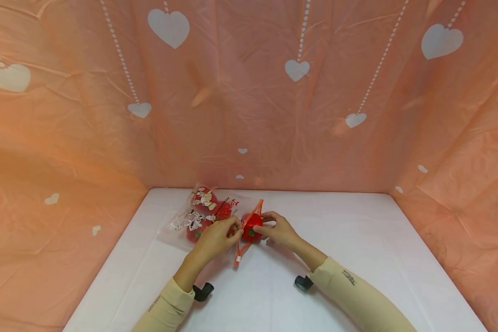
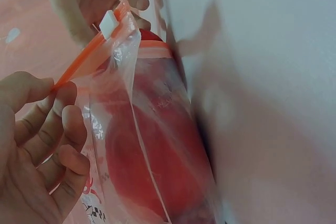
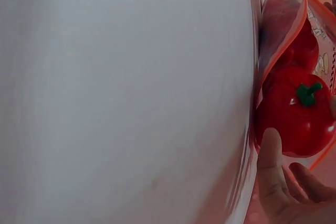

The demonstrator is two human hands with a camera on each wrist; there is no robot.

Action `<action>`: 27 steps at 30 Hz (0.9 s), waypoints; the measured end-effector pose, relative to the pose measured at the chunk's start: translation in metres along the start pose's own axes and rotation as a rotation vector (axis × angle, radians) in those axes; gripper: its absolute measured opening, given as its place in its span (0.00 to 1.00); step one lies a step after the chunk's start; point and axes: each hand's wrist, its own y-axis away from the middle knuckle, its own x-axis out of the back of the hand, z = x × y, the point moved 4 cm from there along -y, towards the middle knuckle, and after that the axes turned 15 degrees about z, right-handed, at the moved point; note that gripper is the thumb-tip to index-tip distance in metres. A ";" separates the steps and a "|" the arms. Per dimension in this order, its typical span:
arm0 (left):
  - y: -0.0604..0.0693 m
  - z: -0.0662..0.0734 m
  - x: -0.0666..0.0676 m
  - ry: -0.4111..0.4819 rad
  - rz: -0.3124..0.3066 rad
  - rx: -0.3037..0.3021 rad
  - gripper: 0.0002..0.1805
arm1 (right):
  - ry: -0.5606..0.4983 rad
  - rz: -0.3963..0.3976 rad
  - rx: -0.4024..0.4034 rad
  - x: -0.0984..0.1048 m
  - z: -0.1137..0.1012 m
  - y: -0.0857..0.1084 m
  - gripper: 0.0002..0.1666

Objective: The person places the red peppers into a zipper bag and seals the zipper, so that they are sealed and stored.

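Observation:
A clear zip bag [image 1: 170,230] with an orange zip rim lies on the table, printed with cartoon figures. Several red toy bell peppers show inside it. My left hand [image 1: 221,236] pinches the orange rim [image 2: 79,65] between thumb and forefinger and lifts one side of the mouth. Another red toy bell pepper [image 3: 294,111] with a green stem sits at the gaping mouth. My right hand [image 1: 280,230] holds this pepper, its fingers around the outer side and touching the skin. A white zip slider [image 2: 108,24] sits near one end of the rim.
A white-covered table [image 1: 336,230] carries the bag near its back edge. Peach curtains [image 1: 249,115] with white hearts stand behind and at both sides. Black wrist cameras [image 1: 203,292] hang beneath the forearms.

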 end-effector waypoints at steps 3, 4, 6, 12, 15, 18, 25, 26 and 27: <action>0.000 0.000 0.000 0.003 0.001 -0.001 0.05 | -0.012 0.004 -0.032 -0.001 0.001 0.001 0.34; 0.000 0.000 -0.001 0.002 0.001 -0.001 0.05 | -0.018 0.003 -0.045 -0.001 0.002 0.002 0.34; 0.000 0.000 -0.001 -0.002 0.000 -0.001 0.05 | -0.023 -0.001 -0.059 -0.002 0.003 0.003 0.33; 0.000 0.000 -0.001 -0.016 0.003 -0.005 0.05 | -0.083 -0.017 -0.062 -0.004 0.005 0.005 0.32; 0.000 0.000 -0.001 -0.019 0.008 -0.011 0.05 | -0.108 -0.021 -0.031 -0.005 0.006 0.004 0.27; 0.000 0.000 0.000 -0.016 0.008 -0.015 0.05 | -0.104 -0.012 -0.012 -0.007 0.006 0.004 0.23; 0.000 0.001 0.000 -0.008 0.004 -0.011 0.05 | -0.008 0.044 0.017 -0.009 0.005 0.002 0.18; 0.000 0.001 0.000 -0.009 0.003 -0.011 0.05 | -0.007 0.050 0.011 -0.009 0.005 0.002 0.17; 0.000 0.001 0.001 -0.009 0.002 -0.010 0.05 | -0.009 0.052 0.006 -0.010 0.005 0.002 0.17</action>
